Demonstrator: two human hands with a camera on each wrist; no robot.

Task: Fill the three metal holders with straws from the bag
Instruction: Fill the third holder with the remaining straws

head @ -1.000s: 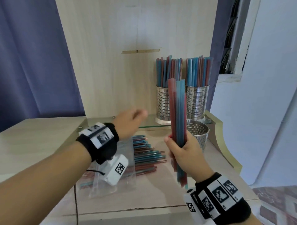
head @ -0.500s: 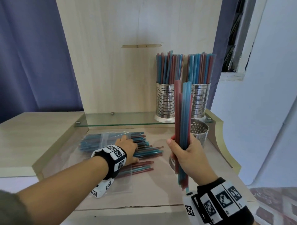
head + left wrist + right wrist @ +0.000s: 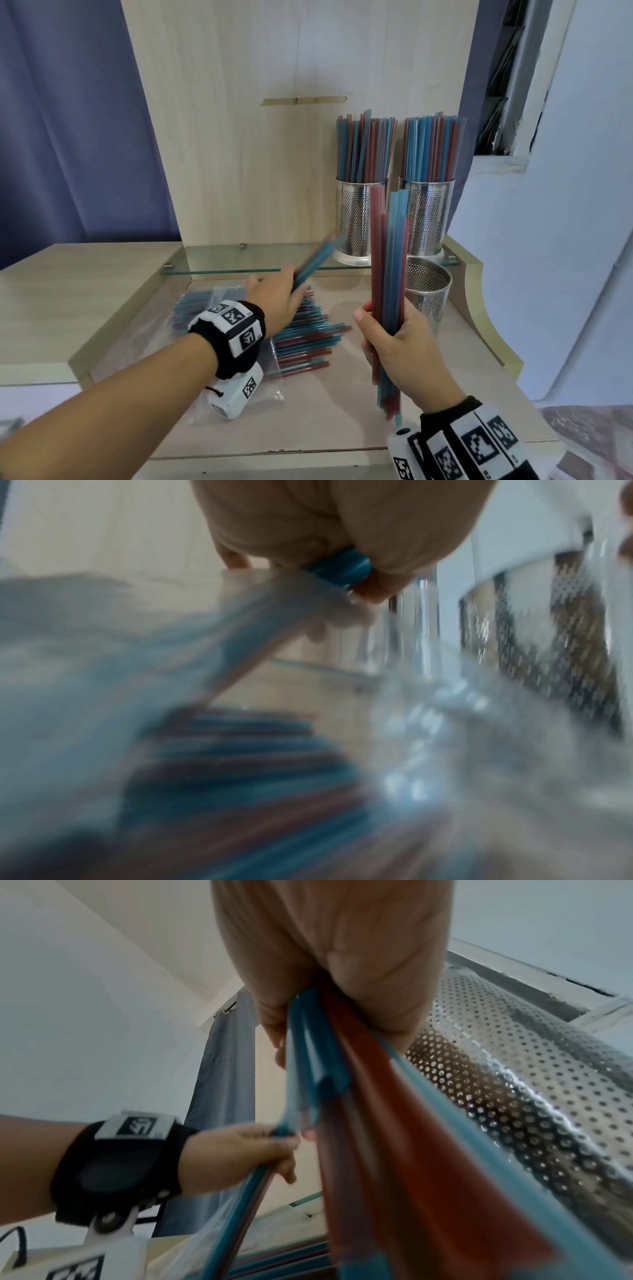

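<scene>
My right hand [image 3: 399,337] grips an upright bundle of red and blue straws [image 3: 388,260] just left of the empty perforated metal holder [image 3: 428,291]. My left hand [image 3: 279,298] holds a few blue straws [image 3: 317,262], blurred and tilted up to the right, above the clear bag [image 3: 219,308] and the loose straw pile [image 3: 305,339]. Two full holders [image 3: 354,222] [image 3: 428,219] stand on the glass shelf behind. In the right wrist view the bundle [image 3: 377,1096] runs through my palm beside the holder wall [image 3: 531,1096]. The left wrist view shows a blue straw end [image 3: 339,565] in my fingers.
A glass shelf [image 3: 257,263] spans the back of the wooden desk. A raised curved wooden edge [image 3: 479,308] borders the right side, and a wooden back panel [image 3: 274,137] rises behind. Blue curtain hangs at the left.
My left hand, which was flat on the straw pile, has picked up a few blue straws and lifted them up and to the right. The right hand's bundle has stayed about still.
</scene>
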